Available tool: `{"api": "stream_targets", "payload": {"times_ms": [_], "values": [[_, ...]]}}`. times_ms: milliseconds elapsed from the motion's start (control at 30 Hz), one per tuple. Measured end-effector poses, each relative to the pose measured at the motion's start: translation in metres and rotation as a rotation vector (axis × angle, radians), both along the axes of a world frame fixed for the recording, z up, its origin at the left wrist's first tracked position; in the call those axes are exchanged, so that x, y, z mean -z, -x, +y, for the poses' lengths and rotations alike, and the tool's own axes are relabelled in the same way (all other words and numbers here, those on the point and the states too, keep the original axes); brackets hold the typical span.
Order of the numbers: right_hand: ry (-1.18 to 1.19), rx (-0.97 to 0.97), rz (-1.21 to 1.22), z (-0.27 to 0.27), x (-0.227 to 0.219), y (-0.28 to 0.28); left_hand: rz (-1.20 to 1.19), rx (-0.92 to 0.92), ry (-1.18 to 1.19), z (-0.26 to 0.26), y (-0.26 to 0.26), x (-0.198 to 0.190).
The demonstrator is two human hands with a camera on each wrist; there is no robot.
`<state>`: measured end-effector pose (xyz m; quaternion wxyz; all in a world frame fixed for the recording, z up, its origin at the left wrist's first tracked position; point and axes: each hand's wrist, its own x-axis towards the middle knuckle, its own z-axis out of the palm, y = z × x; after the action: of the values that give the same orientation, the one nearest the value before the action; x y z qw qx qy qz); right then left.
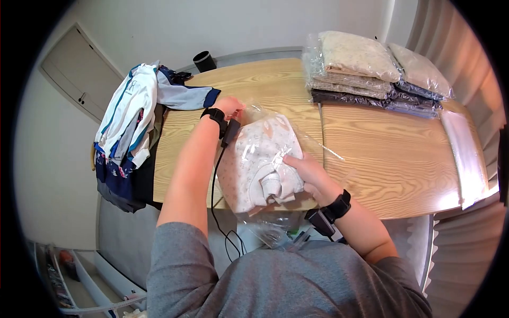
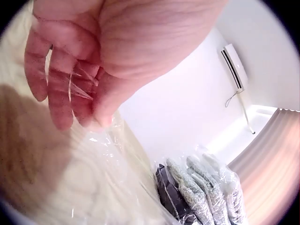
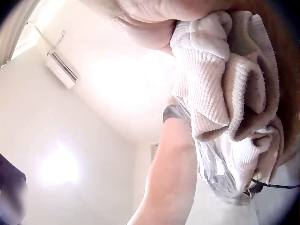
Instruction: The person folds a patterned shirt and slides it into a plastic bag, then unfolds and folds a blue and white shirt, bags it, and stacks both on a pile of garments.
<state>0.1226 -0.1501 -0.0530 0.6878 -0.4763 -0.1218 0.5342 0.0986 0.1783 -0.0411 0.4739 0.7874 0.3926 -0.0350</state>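
A folded white garment with a small print (image 1: 249,153) lies partly within a clear plastic bag (image 1: 260,225) at the table's near edge. My left hand (image 1: 231,107) pinches the bag's film at the upper left; in the left wrist view the thumb and forefinger of the hand (image 2: 79,70) meet on the clear film (image 2: 108,145). At the garment's right side my right hand (image 1: 310,172) grips it, thumb on top. The right wrist view shows rolled ribbed cloth (image 3: 206,89) beside the hand (image 3: 145,23); its fingertips are hidden there.
Bagged folded garments (image 1: 355,63) are stacked at the back right. Flat clear bags (image 1: 464,159) lie along the right edge of the wooden table (image 1: 382,164). Loose clothes (image 1: 127,111) hang over the left edge. A black bin (image 1: 204,61) stands behind the table.
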Motion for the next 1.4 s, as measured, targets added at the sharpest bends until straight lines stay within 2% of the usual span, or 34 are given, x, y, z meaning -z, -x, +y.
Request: {"api": "stream_targets", "payload": {"times_ms": [67, 133, 233, 300, 333, 400, 433, 467, 533, 600, 633, 667, 700, 733, 767, 833, 867, 900, 933, 967, 1000, 1033, 1067, 1133, 1200, 1267, 1333, 1400], "values": [[-0.011, 0.02, 0.006, -0.005, 0.006, -0.002, -0.021, 0.031, 0.015, 0.006, -0.004, 0.003], [-0.058, 0.06, 0.035, -0.015, 0.008, -0.005, 0.014, 0.058, -0.07, 0.012, -0.007, 0.004], [-0.067, 0.165, 0.035, -0.024, 0.006, -0.002, 0.049, -0.007, -0.122, 0.027, -0.006, 0.012], [-0.08, 0.192, 0.051, -0.026, 0.014, -0.004, -0.021, -0.097, -0.166, 0.038, -0.003, 0.022], [-0.096, 0.222, 0.075, -0.027, 0.016, -0.003, -0.021, -0.103, -0.157, 0.024, 0.003, 0.013], [-0.124, 0.261, 0.097, -0.028, 0.016, -0.002, -0.308, -0.167, -0.436, -0.003, 0.015, -0.009], [-0.16, 0.305, 0.121, -0.028, 0.016, -0.001, -0.418, -0.301, -0.491, -0.013, 0.02, -0.013], [-0.153, 0.3, 0.126, -0.027, 0.017, -0.001, -0.41, -0.307, -0.487, -0.02, 0.032, -0.019], [-0.164, 0.364, 0.177, -0.025, 0.017, -0.004, -0.504, -0.171, -0.641, -0.049, 0.068, -0.04], [-0.159, 0.364, 0.175, -0.024, 0.018, -0.008, -0.199, -0.175, -0.495, -0.1, 0.111, -0.04], [-0.183, 0.324, 0.23, -0.024, 0.019, -0.011, -0.257, -0.156, -0.314, -0.136, 0.128, -0.03], [-0.205, 0.284, 0.284, -0.024, 0.019, -0.012, -0.099, -0.051, -0.132, -0.152, 0.143, -0.009], [-0.206, 0.28, 0.287, -0.024, 0.017, -0.014, -0.074, -0.024, 0.015, -0.184, 0.152, -0.015], [-0.21, 0.183, 0.37, -0.025, 0.011, -0.014, -0.052, 0.003, 0.164, -0.212, 0.156, -0.023], [-0.213, 0.086, 0.45, -0.025, 0.006, -0.014, -0.125, -0.001, 0.257, -0.22, 0.16, -0.007], [-0.174, 0.097, 0.445, -0.018, -0.002, -0.006, -0.32, -0.029, 0.432, -0.236, 0.162, 0.008], [-0.135, 0.108, 0.439, -0.014, -0.005, -0.002, -0.323, -0.028, 0.429, -0.242, 0.164, 0.011], [-0.118, 0.133, 0.486, -0.008, -0.001, 0.0, -0.43, -0.089, 0.473, -0.245, 0.166, 0.015], [-0.126, 0.129, 0.476, -0.002, 0.005, 0.001, -0.539, -0.15, 0.515, -0.246, 0.166, 0.021], [-0.169, 0.185, 0.521, 0.004, 0.012, 0.005, -0.546, -0.153, 0.536, -0.248, 0.168, 0.03], [-0.212, 0.241, 0.568, 0.009, 0.013, 0.009, -0.558, -0.15, 0.529, -0.248, 0.172, 0.033], [-0.198, 0.317, 0.592, 0.016, 0.004, 0.02, -0.515, -0.044, 0.542, -0.248, 0.177, 0.035], [-0.206, 0.311, 0.585, 0.027, 0.011, 0.022, -0.469, 0.059, 0.553, -0.249, 0.182, 0.035], [-0.398, 0.275, 0.529, 0.057, 0.039, 0.02, -0.449, 0.087, 0.532, -0.252, 0.188, 0.037], [-0.414, 0.225, 0.474, 0.081, 0.042, 0.016, -0.539, 0.13, 0.599, -0.255, 0.193, 0.042], [-0.375, -0.048, 0.62, 0.101, 0.047, 0.008, -0.558, 0.123, 0.621, -0.254, 0.199, 0.039], [-0.343, -0.01, 0.566, 0.104, 0.035, 0.02, -0.541, 0.016, 0.603, -0.251, 0.204, 0.037], [-0.262, 0.126, 0.572, 0.114, 0.036, 0.027, -0.548, 0.015, 0.588, -0.248, 0.208, 0.035]]}}
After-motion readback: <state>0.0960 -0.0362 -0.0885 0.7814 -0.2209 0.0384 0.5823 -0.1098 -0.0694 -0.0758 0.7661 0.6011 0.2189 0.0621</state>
